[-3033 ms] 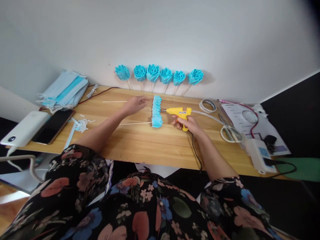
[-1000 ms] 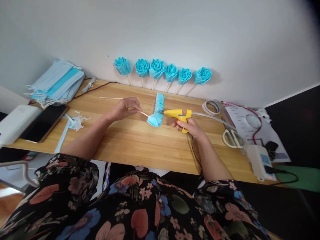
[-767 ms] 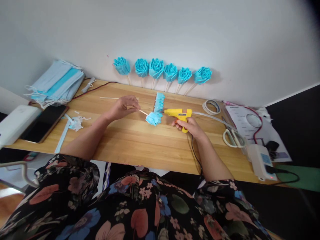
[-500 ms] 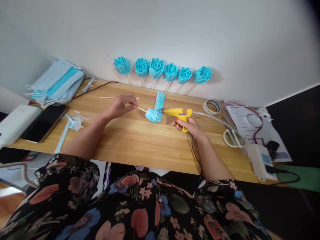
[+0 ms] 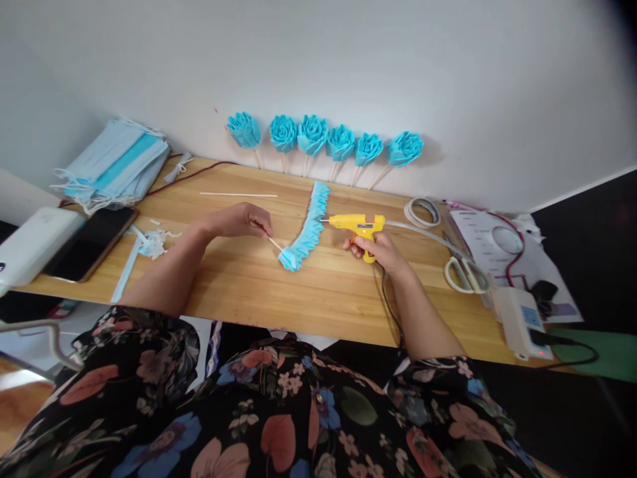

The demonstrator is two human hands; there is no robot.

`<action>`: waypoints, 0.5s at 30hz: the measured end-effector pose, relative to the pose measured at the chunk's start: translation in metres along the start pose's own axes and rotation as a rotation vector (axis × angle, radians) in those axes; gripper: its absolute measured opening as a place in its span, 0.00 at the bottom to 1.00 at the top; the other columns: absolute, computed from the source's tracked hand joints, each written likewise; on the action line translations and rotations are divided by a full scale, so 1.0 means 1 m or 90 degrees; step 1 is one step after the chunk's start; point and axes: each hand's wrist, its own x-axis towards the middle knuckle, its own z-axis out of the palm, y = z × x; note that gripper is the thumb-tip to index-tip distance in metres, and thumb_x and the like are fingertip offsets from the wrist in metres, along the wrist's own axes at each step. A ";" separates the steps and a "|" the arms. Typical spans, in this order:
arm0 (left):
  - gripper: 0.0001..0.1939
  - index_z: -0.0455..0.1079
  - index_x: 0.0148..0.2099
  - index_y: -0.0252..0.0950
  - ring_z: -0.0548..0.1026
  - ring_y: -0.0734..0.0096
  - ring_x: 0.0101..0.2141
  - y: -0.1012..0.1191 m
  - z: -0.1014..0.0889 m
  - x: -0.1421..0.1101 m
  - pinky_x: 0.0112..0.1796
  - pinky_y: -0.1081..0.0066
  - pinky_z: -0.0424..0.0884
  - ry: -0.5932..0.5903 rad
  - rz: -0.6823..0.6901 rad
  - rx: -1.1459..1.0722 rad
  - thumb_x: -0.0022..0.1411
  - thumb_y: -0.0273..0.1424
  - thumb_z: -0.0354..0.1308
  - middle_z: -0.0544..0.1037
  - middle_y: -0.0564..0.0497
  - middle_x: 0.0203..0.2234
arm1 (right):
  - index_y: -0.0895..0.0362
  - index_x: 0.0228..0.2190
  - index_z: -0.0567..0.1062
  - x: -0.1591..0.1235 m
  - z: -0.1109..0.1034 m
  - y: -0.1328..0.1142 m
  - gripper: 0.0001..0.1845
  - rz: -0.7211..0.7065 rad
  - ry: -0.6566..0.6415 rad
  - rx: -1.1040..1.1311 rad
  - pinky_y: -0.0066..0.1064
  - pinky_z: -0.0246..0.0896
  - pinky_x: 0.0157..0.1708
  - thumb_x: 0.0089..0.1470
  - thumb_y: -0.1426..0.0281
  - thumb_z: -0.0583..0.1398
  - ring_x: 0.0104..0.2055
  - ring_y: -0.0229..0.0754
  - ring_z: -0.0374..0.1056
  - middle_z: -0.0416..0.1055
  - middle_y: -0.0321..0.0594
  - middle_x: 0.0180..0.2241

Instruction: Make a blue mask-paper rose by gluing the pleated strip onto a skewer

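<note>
My left hand [image 5: 251,221] pinches a thin wooden stick [image 5: 275,243]. At the stick's far end, the lower end of a pleated blue strip [image 5: 312,229] is bunched round it. The rest of the strip curves up and away across the wooden table. My right hand [image 5: 374,250] is wrapped round the grip of a yellow glue gun [image 5: 357,224], fingers at its orange trigger. The gun points left, its nozzle at the strip's right edge; whether it touches I cannot tell. A long clear glue stick [image 5: 428,236] sticks out of the gun's back.
Several blue flowers on sticks [image 5: 312,135] lean against the wall. Another stick [image 5: 239,194] lies at the back. Masks [image 5: 117,162], a phone [image 5: 92,243] and scraps [image 5: 153,243] lie left. Right are tape [image 5: 422,212], scissors [image 5: 466,273] and a power strip [image 5: 522,323]. The gun's cord [image 5: 389,305] hangs over the front edge.
My left hand has moved down toward me with the stick and the bunched end. More of the pleated strip now lies unrolled. The glue gun has barely moved.
</note>
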 end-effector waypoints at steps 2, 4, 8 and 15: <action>0.13 0.80 0.36 0.38 0.79 0.71 0.34 -0.002 0.000 0.000 0.37 0.77 0.71 -0.019 -0.007 0.007 0.64 0.42 0.63 0.82 0.49 0.32 | 0.58 0.31 0.82 0.000 0.001 -0.001 0.27 -0.006 -0.001 -0.002 0.30 0.62 0.26 0.48 0.45 0.67 0.25 0.36 0.63 0.76 0.42 0.27; 0.12 0.79 0.37 0.37 0.79 0.72 0.34 -0.003 0.000 0.000 0.37 0.77 0.70 -0.032 -0.009 0.016 0.64 0.40 0.62 0.81 0.49 0.32 | 0.58 0.31 0.82 0.000 0.001 -0.002 0.27 -0.010 0.000 -0.004 0.30 0.63 0.26 0.48 0.45 0.67 0.25 0.35 0.63 0.75 0.41 0.27; 0.10 0.80 0.41 0.35 0.78 0.70 0.37 -0.006 0.000 -0.001 0.39 0.76 0.70 -0.053 -0.005 0.032 0.66 0.36 0.61 0.81 0.47 0.36 | 0.59 0.31 0.82 0.001 0.000 0.000 0.27 -0.012 -0.006 0.001 0.29 0.62 0.26 0.49 0.46 0.67 0.25 0.35 0.63 0.75 0.41 0.27; 0.11 0.79 0.39 0.35 0.76 0.73 0.37 -0.002 0.000 0.000 0.40 0.77 0.68 -0.059 0.041 0.059 0.69 0.35 0.59 0.78 0.48 0.35 | 0.58 0.31 0.82 0.000 0.001 -0.002 0.27 -0.012 -0.002 0.008 0.29 0.62 0.25 0.48 0.46 0.68 0.25 0.35 0.64 0.75 0.41 0.27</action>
